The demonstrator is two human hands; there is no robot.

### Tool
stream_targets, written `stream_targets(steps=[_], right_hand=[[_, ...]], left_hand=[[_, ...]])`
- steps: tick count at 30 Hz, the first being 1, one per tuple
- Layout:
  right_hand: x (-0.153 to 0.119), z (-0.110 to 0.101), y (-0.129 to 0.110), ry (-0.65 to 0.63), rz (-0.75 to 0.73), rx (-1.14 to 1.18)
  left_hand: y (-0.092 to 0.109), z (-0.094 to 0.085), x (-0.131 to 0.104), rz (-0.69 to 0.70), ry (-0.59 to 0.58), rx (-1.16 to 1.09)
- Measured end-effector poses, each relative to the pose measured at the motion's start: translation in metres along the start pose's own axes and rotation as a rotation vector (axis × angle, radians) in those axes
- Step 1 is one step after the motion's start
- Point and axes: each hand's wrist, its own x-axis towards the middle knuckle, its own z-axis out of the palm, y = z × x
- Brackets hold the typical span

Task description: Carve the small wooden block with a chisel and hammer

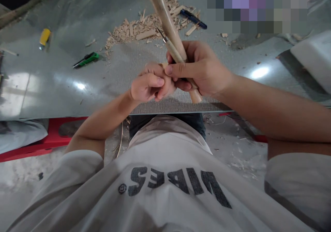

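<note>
My right hand (199, 66) is closed around a long, smooth, slightly bent wooden stick (164, 9) that points away from me. In the same grip, alongside the stick, lies an awl (173, 51) with a pale wooden handle and a thin dark metal tip. A light wooden end (196, 97) sticks out below my palm; I cannot tell which of the two it belongs to. My left hand (150, 82) is curled up against my right fingertips. A sliver of pale wood shows between the hands, but what my left fingers hold is hidden.
Wood shavings (126, 32) lie heaped on the grey table (103, 97) beyond my hands. Around them are a green utility knife (86, 59), a dark blue utility knife (192, 17) and a yellow-handled object (45, 37). A white block (314, 58) stands at right. Red stool parts (59, 132) show below.
</note>
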Motion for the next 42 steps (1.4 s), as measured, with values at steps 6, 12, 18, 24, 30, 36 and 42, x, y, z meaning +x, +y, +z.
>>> stream_targets(steps=[6, 12, 18, 24, 30, 36, 42], right_hand=[[0.001, 0.003, -0.002, 0.004, 0.021, -0.006], [0.002, 0.005, -0.003, -0.004, 0.027, 0.002], [0.000, 0.005, -0.003, -0.017, 0.023, 0.008], [0.000, 0.006, -0.004, -0.035, 0.037, 0.016], [0.007, 0.002, 0.007, -0.083, 0.003, 0.096], [0.006, 0.000, 0.012, -0.116, 0.002, 0.120], [0.002, 0.011, -0.006, -0.053, -0.045, 0.018]], left_hand=[[0.000, -0.002, 0.001, -0.134, -0.114, -0.210], [0.007, 0.002, -0.002, -0.165, -0.074, -0.234], [-0.001, 0.002, -0.002, -0.150, -0.087, -0.288], [0.001, 0.003, 0.000, -0.068, -0.122, -0.331], [-0.005, 0.002, 0.005, 0.049, -0.195, -0.404], [-0.008, 0.002, 0.001, -0.066, -0.008, -0.261], [-0.009, -0.005, -0.001, -0.060, 0.009, -0.260]])
